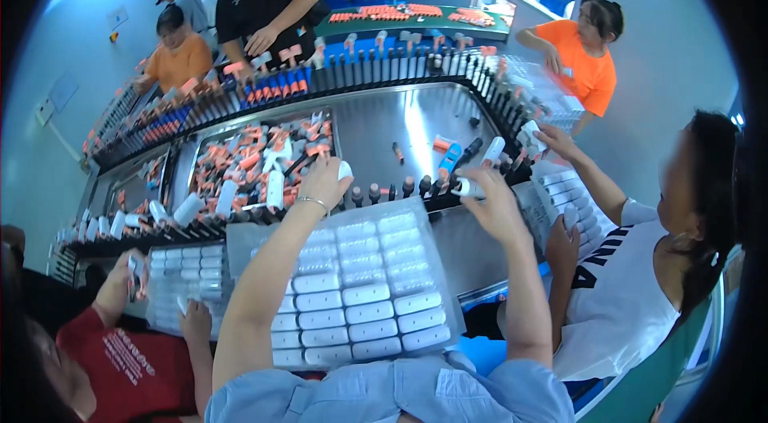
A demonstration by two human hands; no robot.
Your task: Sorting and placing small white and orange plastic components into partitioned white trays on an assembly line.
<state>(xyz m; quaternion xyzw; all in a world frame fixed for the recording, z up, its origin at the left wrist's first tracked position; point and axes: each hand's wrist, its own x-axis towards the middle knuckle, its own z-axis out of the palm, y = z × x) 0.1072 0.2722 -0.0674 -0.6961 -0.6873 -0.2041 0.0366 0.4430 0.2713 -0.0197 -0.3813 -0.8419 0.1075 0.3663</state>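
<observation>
My left hand [322,185], a bracelet at its wrist, reaches over the line of black pegs with its fingers closed on a white rounded piece [345,171]. My right hand [494,203] grips a white cylindrical piece [469,188], its far end beside a dark peg on the line. Below both hands lies a clear plastic blister tray [438,263]. Its near rows hold white oblong parts [373,313] with rounded ends; its far cells look unfilled. Just beyond my left hand, a white part [275,189] stands by the row of pegs [376,193].
The peg line loops around a metal table [372,131]. A bin of orange, white and black parts [248,155] sits at its left; a blue-and-orange tool [450,155] lies at right. Co-workers in red [132,367] and white [620,287] sit close on both sides; others work across.
</observation>
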